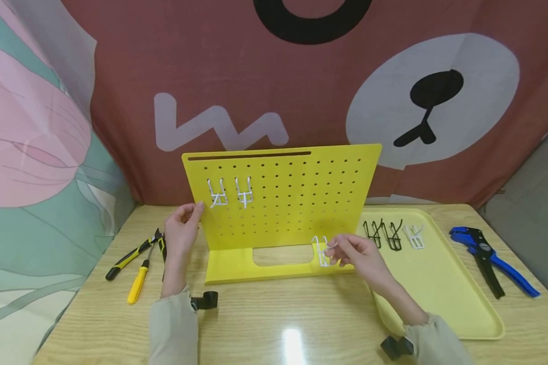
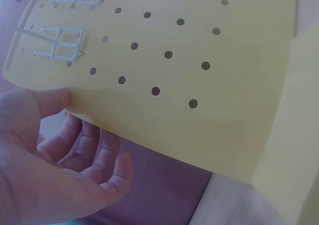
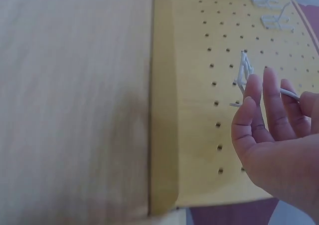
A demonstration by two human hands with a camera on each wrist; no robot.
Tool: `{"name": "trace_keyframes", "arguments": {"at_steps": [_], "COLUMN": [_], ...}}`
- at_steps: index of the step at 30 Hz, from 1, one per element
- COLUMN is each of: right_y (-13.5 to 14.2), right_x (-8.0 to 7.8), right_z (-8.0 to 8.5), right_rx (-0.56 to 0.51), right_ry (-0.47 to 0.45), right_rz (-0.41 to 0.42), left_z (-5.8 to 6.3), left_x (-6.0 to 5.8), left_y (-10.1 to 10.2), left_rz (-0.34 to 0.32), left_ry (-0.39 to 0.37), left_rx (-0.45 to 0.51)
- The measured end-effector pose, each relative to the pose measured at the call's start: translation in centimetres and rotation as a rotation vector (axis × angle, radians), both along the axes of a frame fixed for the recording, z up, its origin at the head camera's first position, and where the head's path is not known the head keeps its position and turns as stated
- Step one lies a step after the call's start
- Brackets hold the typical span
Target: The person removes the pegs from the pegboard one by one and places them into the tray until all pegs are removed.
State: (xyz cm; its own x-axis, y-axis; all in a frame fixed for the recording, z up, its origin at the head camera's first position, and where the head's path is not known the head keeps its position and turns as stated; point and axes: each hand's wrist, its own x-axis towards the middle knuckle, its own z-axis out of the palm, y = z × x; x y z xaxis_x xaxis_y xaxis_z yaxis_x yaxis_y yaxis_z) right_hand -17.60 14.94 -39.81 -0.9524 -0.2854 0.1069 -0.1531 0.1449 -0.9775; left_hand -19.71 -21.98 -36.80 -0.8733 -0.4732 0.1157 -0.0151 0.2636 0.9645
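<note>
A yellow pegboard [image 1: 283, 230] stands upright on its own base on the wooden table. My left hand [image 1: 182, 230] grips its left edge, thumb on the front and fingers behind, as the left wrist view shows. Two white wire hooks [image 1: 244, 196] hang side by side in the upper left holes. My right hand [image 1: 364, 257] pinches another white wire hook [image 1: 321, 253] by its prong, in front of the board's lower right part. In the right wrist view this held hook [image 3: 242, 73] is partly hidden behind the fingers.
On the right, a yellow tray [image 1: 438, 294] holds two black hooks [image 1: 392, 237] and a white one [image 1: 415, 237] near its far end. Blue wire strippers [image 1: 484, 253] lie beyond it. At left are pliers [image 1: 130, 257] and a yellow-handled screwdriver [image 1: 138, 284]. A patterned cloth [image 1: 210, 61] hangs behind.
</note>
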Motion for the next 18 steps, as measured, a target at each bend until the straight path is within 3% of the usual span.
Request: {"name": "trace_keyframes", "arguments": {"at_steps": [8, 18], "right_y": [4.0, 9.7], "right_x": [1.7, 1.8], "right_z": [-0.9, -1.0], "right_rx": [0.044, 0.141], "right_ry": [-0.005, -0.015], "right_rz": [-0.032, -0.062], "left_z": [-0.1, 0.2], "left_x": [0.0, 0.0], "left_y": [0.2, -0.1], "left_rz": [-0.012, 0.006], "left_ry": [-0.031, -0.005], "left_rx": [-0.018, -0.005]}}
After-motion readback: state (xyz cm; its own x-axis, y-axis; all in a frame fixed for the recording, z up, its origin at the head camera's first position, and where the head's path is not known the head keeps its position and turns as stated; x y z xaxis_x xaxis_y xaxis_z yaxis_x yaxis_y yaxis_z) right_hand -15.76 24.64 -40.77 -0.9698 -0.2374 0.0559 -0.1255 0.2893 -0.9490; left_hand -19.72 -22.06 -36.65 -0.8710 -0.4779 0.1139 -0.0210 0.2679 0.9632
